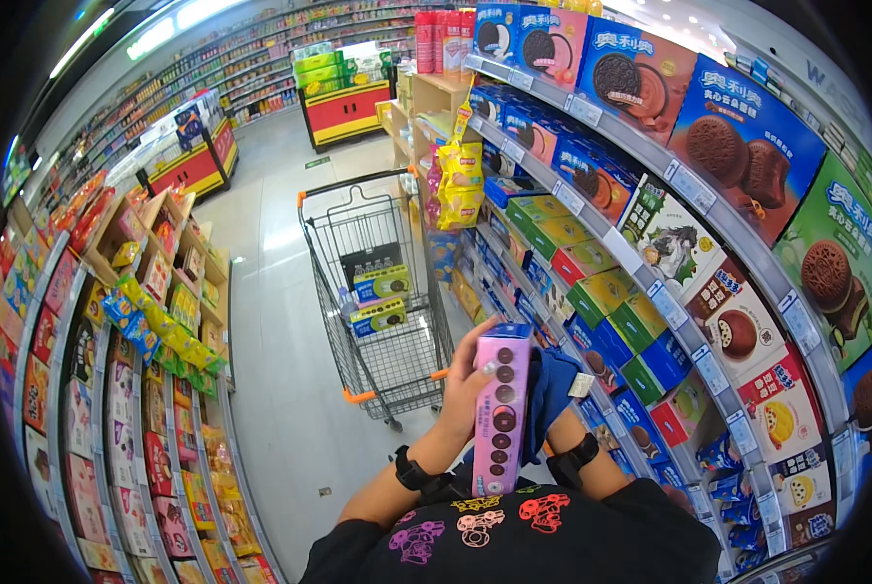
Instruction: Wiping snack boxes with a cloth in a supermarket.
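My left hand (471, 376) grips the upper part of a tall pink Oreo cookie box (501, 416), its thumb across the near side. The box stands upright close to my chest, with a row of round cookies printed on its narrow side. Right behind it is a bunched dark blue cloth (556, 394) with a white tag. My right forearm (578, 442) reaches up to this cloth, which hides my right hand along with the box. Ahead is a wire shopping cart (319, 292) holding green-and-blue boxes (379, 315), a clear bottle (347, 303) and a dark crate-like item (370, 259).
Shelves of cookie boxes (626, 321) rise close on my right. On my left are snack shelves (114, 409) with hanging bags (158, 328). Chip bags (459, 186) hang beside a wooden rack (439, 91). Red-and-yellow display counters (348, 113) stand farther along the tiled aisle (275, 438).
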Demonstrator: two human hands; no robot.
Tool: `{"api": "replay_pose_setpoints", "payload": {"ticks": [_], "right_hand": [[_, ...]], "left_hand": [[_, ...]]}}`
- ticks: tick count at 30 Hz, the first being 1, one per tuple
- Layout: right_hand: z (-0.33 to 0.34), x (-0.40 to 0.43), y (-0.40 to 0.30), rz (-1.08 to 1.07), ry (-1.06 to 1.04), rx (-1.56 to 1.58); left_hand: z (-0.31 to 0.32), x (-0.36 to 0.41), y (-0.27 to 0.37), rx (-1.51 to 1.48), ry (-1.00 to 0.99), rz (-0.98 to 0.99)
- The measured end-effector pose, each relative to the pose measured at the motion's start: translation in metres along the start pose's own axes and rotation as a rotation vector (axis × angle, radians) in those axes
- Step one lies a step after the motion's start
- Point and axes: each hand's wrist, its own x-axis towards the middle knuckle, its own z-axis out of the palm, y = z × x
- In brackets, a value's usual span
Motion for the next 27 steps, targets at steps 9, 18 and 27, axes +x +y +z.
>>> {"api": "replay_pose_setpoints", "payload": {"ticks": [9,18,27], "right_hand": [[0.030,-0.032,0.022,0.272,0.093,0.148],[0.027,-0.046,0.029,0.354,0.033,0.086],[0.011,-0.047,0.006,0.207,0.174,0.047]], "left_hand": [[0.082,-0.023,0.129,-0.121,-0.774,0.359],[0.113,-0.041,0.142,-0.079,-1.054,0.261],[0.064,-0.030,0.171,0.181,-0.643,0.574]]}}
